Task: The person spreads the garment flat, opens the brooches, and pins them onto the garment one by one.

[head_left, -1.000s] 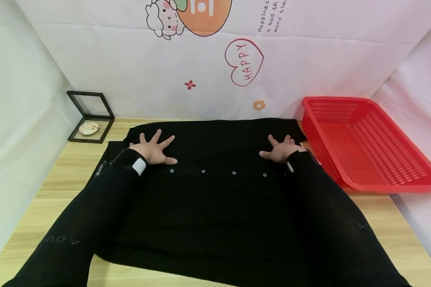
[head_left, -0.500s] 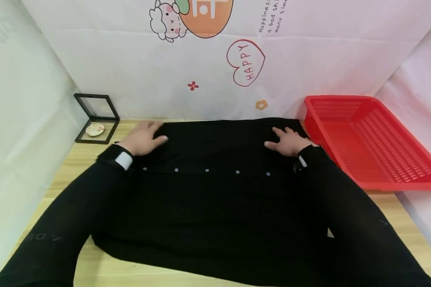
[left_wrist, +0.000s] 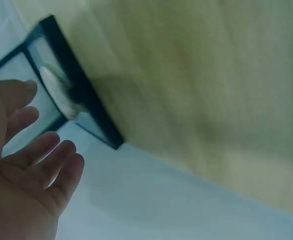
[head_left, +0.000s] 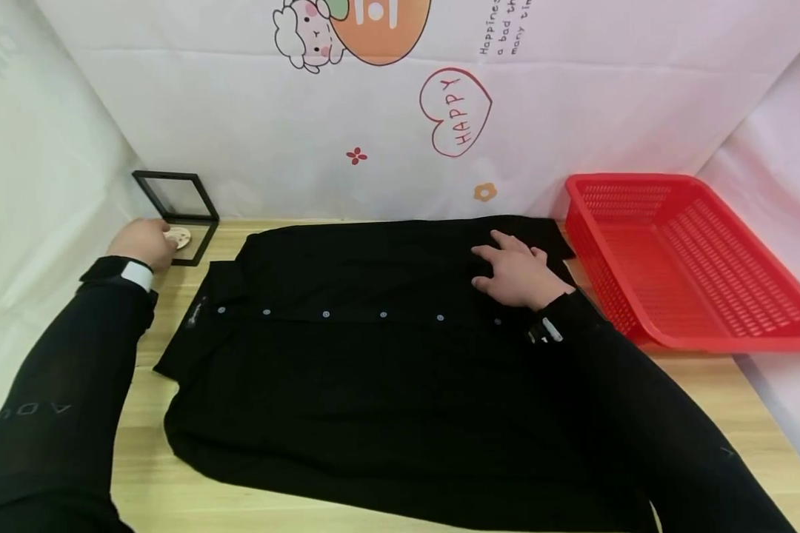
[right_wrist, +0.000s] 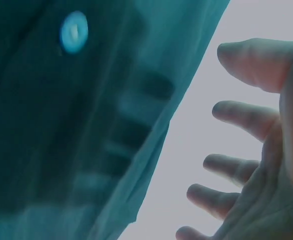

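Observation:
A black short-sleeved button shirt (head_left: pixel 373 385) lies spread on the wooden table, its row of small buttons running left to right. My left hand (head_left: pixel 143 243) reaches to the hinged black-framed clear case (head_left: pixel 200 244) standing open at the back left. On the case's lower half lies a small round pale disc (head_left: pixel 180 236) with a print; my left fingers overlap its edge in the head view. In the left wrist view the thumb and fingers (left_wrist: pixel 66 172) are apart and loosely bent near the disc. My right hand (head_left: pixel 515 271) is over the shirt's upper right, fingers spread, holding nothing.
A red plastic basket (head_left: pixel 727 344) with perforated walls stands at the right, close to the shirt's far right end. White printed cloth (head_left: pixel 387 111) hangs behind and along both sides. Bare wood (head_left: pixel 173 496) shows in front of the shirt.
My left hand has left the shirt's left part and moved left to the black-framed case. The right hand has lifted off the cloth and shifted slightly left, fingers still spread.

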{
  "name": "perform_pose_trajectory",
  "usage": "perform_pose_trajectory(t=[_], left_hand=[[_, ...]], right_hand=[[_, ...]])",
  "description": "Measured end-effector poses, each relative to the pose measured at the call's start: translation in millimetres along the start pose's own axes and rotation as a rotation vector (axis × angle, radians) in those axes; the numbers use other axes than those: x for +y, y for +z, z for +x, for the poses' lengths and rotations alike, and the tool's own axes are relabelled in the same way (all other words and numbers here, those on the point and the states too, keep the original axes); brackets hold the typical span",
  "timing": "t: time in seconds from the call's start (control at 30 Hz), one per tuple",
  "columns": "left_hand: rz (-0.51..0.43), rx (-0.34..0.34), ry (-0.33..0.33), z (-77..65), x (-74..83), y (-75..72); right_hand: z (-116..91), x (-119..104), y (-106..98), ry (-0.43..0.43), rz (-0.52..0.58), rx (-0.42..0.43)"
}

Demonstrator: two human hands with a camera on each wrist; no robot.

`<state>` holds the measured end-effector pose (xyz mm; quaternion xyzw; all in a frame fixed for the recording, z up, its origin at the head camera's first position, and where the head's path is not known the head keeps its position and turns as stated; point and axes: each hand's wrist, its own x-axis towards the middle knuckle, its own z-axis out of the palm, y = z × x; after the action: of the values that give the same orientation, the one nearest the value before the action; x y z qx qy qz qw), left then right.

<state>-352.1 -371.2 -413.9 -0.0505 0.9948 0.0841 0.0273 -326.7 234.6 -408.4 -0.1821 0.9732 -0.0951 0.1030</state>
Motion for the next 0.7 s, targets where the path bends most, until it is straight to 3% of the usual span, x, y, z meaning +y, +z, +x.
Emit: perform_pose_trajectory(t=[0.23, 0.47, 0.57, 0.7], left_hand=[[-0.004, -0.021, -0.060, 7.1, -6.5, 15.1], [0.030, -0.020, -0.116, 8.1, -7.3, 16.2], [0.055, 0.060, -0.075, 8.1, -9.8, 12.8], [0.002, 0.286, -0.028, 7.5, -7.0, 6.2]], right_hand=[[-6, -11, 10, -0.031, 0.007, -0.026], [-13, -15, 9, -0.053, 0.026, -0.023], [-17, -16, 9, -0.062, 0.036, -0.021], [-21, -17, 9, -0.060, 0.050, -0.013]])
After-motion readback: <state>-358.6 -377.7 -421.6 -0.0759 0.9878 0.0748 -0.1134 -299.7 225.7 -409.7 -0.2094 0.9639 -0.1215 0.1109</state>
